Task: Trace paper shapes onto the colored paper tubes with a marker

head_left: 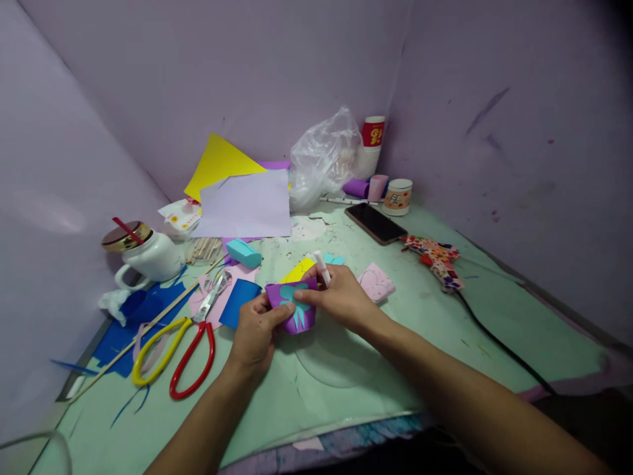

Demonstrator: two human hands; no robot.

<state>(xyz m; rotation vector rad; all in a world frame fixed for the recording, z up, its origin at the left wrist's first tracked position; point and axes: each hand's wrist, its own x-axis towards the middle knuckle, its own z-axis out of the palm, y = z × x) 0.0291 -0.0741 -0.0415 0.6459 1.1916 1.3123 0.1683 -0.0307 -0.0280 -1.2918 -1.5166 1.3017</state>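
Observation:
A small purple paper piece [275, 298], curved like a little cup, is held up over the table between both hands. On its front lies a teal bow-shaped paper cutout [299, 318]. My left hand [256, 333] grips the purple piece at its left side, thumb on the front. From the right, my right hand [341, 298] holds its upper edge, thumb pressing on the teal cutout. A white pen-like stick [322, 267] pokes up between that hand's fingers; its tip is hidden. Blue paper [241, 302] lies just left of my left hand, and yellow paper [298, 270] shows behind the purple piece.
Scissors [202, 324] with yellow and red handles lie left, beside a long wooden stick [133, 341]. A white mug [155, 258] stands farther left. Behind are paper sheets [247, 204] and a plastic bag [324, 158]. A phone [376, 223] with a cable lies right.

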